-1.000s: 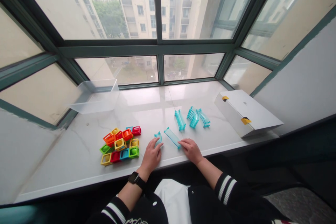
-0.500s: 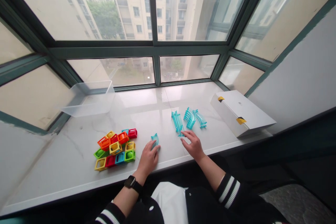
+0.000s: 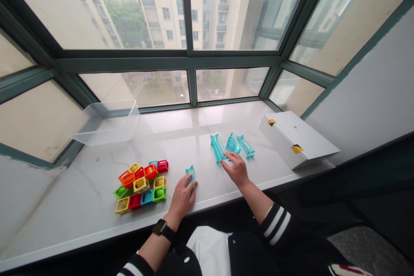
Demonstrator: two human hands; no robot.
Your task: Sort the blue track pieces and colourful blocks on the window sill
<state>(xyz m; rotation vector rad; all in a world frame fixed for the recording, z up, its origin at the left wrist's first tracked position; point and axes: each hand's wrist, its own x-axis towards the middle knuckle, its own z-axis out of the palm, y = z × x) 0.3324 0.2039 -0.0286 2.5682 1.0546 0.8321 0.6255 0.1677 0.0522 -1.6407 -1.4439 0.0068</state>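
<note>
My left hand (image 3: 184,194) rests near the front edge of the white ledge, its fingers closed around a small clear-teal curved track piece (image 3: 191,171); part of that piece is hidden under the fingers. To the right, my right hand (image 3: 238,170) has thumb and index finger at the near end of clear-teal straight track pieces (image 3: 217,147), which lie side by side on the ledge. Just beyond this hand lie more curved teal track pieces (image 3: 233,142), one of them (image 3: 248,148) farthest right.
Colourful hollow building blocks (image 3: 141,184) are heaped left of my left hand. A clear plastic bin (image 3: 110,131) stands at the back left by the window. A white box (image 3: 299,138) with black-and-yellow tabs sits on the right. The ledge's front edge (image 3: 207,200) runs close below my hands.
My right hand has moved slightly away from me, and the straight track pieces have shifted the same way. My left hand stays on the small curved track piece.
</note>
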